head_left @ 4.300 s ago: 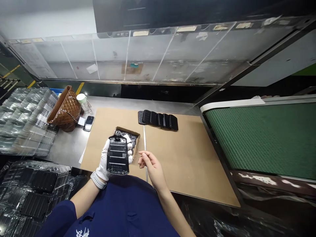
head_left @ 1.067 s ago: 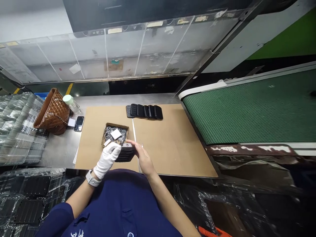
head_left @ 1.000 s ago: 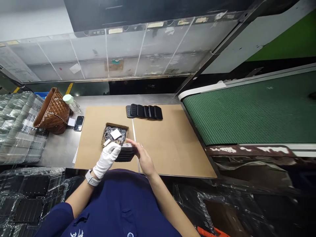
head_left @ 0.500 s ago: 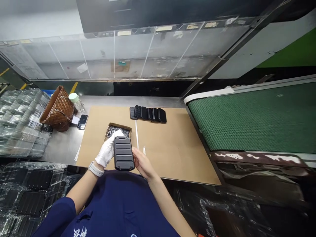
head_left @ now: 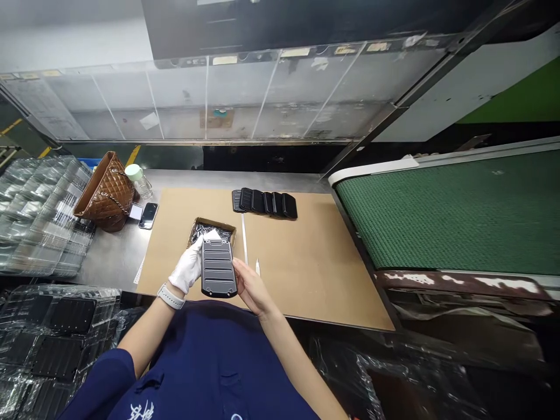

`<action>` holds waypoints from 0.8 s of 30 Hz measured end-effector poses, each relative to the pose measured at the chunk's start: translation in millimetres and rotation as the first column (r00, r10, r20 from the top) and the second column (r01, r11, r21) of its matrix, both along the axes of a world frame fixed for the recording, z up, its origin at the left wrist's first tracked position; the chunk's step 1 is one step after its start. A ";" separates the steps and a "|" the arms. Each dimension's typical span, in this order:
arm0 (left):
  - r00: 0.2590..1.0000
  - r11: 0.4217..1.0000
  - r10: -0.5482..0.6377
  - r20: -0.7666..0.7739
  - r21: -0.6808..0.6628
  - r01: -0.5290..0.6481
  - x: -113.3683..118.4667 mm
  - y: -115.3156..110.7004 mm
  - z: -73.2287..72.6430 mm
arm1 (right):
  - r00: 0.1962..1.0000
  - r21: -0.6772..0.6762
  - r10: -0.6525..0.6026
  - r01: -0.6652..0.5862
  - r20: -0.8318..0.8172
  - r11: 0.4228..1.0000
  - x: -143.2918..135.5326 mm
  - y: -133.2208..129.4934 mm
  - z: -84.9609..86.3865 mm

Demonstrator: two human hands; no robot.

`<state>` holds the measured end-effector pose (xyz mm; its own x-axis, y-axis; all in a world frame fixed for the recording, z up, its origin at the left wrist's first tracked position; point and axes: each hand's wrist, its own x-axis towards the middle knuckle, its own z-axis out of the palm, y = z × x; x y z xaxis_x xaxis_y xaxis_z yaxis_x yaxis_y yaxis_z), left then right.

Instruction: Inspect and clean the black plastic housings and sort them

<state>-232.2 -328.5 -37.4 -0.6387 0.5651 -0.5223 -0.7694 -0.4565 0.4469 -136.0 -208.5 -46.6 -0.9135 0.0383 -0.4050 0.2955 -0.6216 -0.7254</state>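
A black ribbed panel (head_left: 218,268) is held up over the near edge of the brown board (head_left: 315,262). My left hand (head_left: 188,269), in a white glove, grips its left side. My bare right hand (head_left: 252,286) has its fingers closed on the right edge. Behind the panel sits a small cardboard box (head_left: 235,236) of small dark parts, partly hidden by the panel and glove. Several similar black panels (head_left: 266,203) lean overlapped in a row at the board's back. A thin pointed white tool (head_left: 258,267) lies right of my right hand.
At the left stand a brown quilted bag (head_left: 107,195), a jar with a pale green lid (head_left: 133,172) and a phone (head_left: 149,216). Plastic trays (head_left: 39,216) are stacked at far left, with trays of black panels (head_left: 56,356) below. A green conveyor belt (head_left: 455,216) runs at the right.
The held panel has tilted slightly and risen a little in view, with both hands still on it. The whole view has shifted slightly.
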 end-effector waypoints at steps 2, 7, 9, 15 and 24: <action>1.000 1.000 -0.008 0.015 0.000 0.008 -0.4 -0.2 0.9 | 1.000 -0.001 -0.001 0.001 0.007 1.000 -0.3 -0.4 0.2; 1.000 1.000 -0.001 -0.011 -0.008 0.001 -1.6 0.1 3.6 | 1.000 -0.009 -0.017 0.017 0.011 1.000 -2.0 0.0 -0.3; 1.000 1.000 -0.011 -0.021 -0.005 0.011 -2.3 0.5 4.8 | 1.000 0.014 -0.015 0.014 0.005 1.000 -2.9 0.1 -0.7; 0.996 0.999 -0.039 -0.082 0.007 0.040 -5.0 1.1 4.4 | 1.000 0.065 -0.006 0.006 -0.003 0.998 -4.9 0.2 -2.7; 0.990 0.997 -0.056 -0.131 -0.063 0.048 -10.2 1.0 -10.1 | 0.990 0.172 -0.138 0.142 -0.034 0.975 -41.9 26.9 -4.4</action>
